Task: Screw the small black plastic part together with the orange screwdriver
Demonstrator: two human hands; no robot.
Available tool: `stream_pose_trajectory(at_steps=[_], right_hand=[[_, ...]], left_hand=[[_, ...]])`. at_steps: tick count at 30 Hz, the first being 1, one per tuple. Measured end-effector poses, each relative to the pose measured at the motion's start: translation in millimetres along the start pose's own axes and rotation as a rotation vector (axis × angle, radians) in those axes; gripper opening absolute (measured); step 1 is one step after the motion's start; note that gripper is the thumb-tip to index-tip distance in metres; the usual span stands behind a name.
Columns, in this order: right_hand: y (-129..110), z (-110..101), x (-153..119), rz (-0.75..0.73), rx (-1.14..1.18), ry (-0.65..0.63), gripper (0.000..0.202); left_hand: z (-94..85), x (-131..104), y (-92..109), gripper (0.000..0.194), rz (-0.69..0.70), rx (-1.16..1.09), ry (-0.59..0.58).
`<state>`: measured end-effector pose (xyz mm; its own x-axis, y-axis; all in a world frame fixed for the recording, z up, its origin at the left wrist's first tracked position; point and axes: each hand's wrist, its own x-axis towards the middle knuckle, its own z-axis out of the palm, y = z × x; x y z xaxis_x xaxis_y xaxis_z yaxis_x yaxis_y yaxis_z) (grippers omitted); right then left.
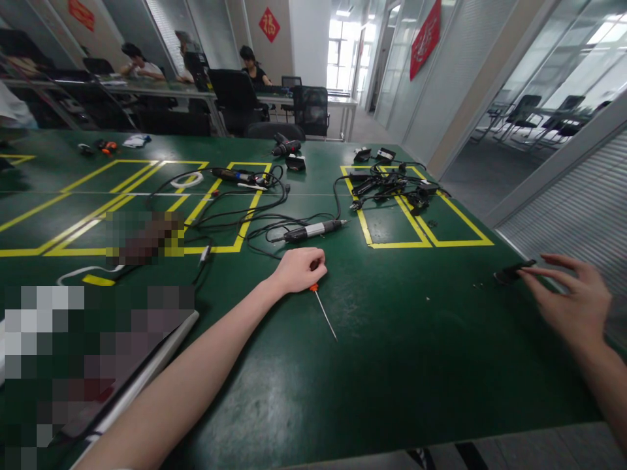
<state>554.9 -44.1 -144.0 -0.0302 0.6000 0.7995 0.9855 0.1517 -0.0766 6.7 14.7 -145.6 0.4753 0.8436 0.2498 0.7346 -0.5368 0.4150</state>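
Observation:
My left hand (298, 269) is closed around the handle of a screwdriver (326, 316). A bit of orange shows below the fist, and the thin metal shaft slants down to the right over the table. Most of the handle is hidden in the fingers. Far to the right, my right hand (575, 294) pinches the end of a small black part (512, 270) at the table's right edge; its exact kind cannot be made out. A few tiny bits (477, 285) lie beside that part. Just beyond my left hand rests a grey and black electric screwdriver (313, 231) with a cable.
Tangled black cables and parts (379, 183) lie in yellow-taped areas at the back right. Another corded tool (240, 176) and a cordless drill (285, 146) are farther back. A pixelated device (122, 365) occupies the left front. People sit at a desk (186, 93) beyond.

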Motion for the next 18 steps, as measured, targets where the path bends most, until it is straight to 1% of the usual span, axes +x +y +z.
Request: stream_pose_trajectory(at_steps=[3,6,13,18], right_hand=[[-6,0,-4,0.042,0.046,-0.068,0.026],[-10,0,-5,0.066,0.039,-0.088,0.024],[-14,4,-2,0.084,0.059,-0.085,0.028],[-12,4,-6,0.064,0.045,-0.080,0.030]], left_hand=[[-0.8,0,1,0.014,-0.002,0.004,-0.001],[-1.1,0,1,0.013,-0.001,0.006,-0.003],[0.5,0,0,0.013,0.004,0.007,0.001],[0.7,0,0,0.013,0.002,0.004,0.004]])
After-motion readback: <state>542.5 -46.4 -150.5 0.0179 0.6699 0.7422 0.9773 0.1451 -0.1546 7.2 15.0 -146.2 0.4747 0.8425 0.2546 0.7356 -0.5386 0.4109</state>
